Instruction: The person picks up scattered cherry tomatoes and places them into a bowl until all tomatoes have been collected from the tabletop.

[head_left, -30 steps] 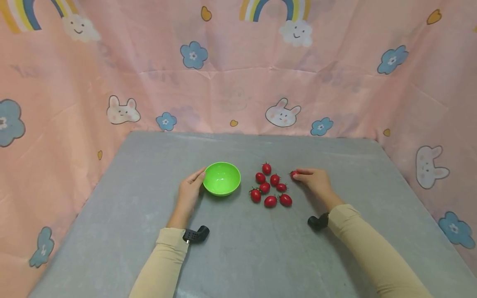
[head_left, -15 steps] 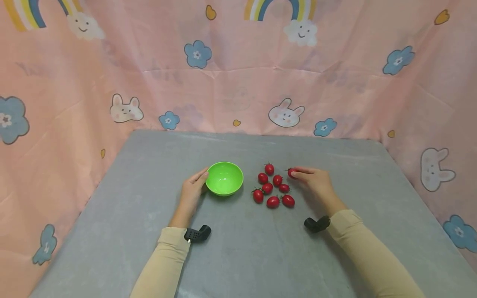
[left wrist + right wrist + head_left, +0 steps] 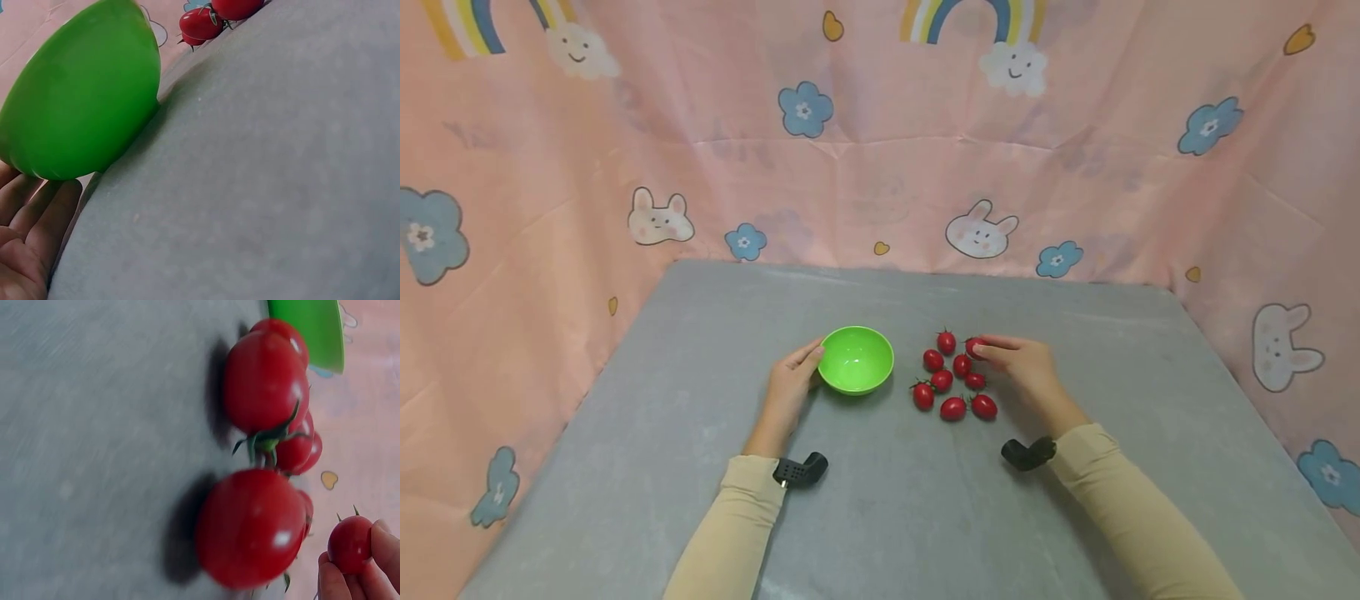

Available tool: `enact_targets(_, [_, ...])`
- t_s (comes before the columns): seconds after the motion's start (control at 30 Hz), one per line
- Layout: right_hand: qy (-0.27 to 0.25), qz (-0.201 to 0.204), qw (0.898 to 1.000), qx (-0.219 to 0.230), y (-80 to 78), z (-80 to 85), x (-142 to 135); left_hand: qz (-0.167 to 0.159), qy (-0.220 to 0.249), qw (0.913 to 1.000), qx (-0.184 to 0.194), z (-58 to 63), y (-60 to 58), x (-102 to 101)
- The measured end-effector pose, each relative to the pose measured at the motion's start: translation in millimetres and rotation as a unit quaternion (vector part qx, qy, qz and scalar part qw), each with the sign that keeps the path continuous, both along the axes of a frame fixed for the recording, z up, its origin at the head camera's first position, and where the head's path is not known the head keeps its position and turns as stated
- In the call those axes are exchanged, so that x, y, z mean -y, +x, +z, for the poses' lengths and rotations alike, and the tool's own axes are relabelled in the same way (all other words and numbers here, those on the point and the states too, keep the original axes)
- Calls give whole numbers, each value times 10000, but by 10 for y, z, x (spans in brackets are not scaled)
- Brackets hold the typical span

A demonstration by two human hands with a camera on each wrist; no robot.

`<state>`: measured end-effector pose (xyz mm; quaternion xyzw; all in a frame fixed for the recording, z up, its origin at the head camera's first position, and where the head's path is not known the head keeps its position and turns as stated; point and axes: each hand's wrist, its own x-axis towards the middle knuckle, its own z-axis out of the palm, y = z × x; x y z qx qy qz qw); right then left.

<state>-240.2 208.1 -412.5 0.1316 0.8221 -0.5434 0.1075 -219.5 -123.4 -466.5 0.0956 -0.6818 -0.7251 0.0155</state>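
Observation:
A bright green bowl stands upright on the grey table. At its left side my left hand holds it by thumb and fingers; the left wrist view has the fingertips against the bowl's outer wall. My right hand pinches a small red cherry tomato between thumb and fingers, its green stem pointing away. This tomato is raised over the table, at the far right of the loose group. Several more cherry tomatoes lie between bowl and right hand, some with green stems.
The grey table reaches back to a pink cloth printed with rabbits, flowers and rainbows, which hangs on the far side and both flanks. Each wrist wears a black camera mount.
My right hand has carried the pinched tomato left, toward the other tomatoes. The left hand keeps its place at the bowl. The whole head view has shifted slightly.

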Motion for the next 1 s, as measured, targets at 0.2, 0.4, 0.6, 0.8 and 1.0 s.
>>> enact_targets(0.2, [-52, 94, 9999, 16, -8, 17, 102, 5, 62, 10000, -4, -15, -4, -7])
enact_targets(0.4, [-138, 130, 9998, 12, -8, 39, 211, 9, 85, 10000, 3, -25, -5, -1])
enact_targets(0.6, [-276, 282, 9992, -9, -19, 70, 297, -27, -7, 10000, 23, -26, -3, 15])
enact_targets(0.8, [-53, 268, 9995, 176, -31, 131, 418, -20, -89, 10000, 6, -25, -3, 19])
enact_targets(1.0, [42, 387, 9987, 327, -27, 183, 544, -22, -40, 10000, 6, -19, -11, 12])
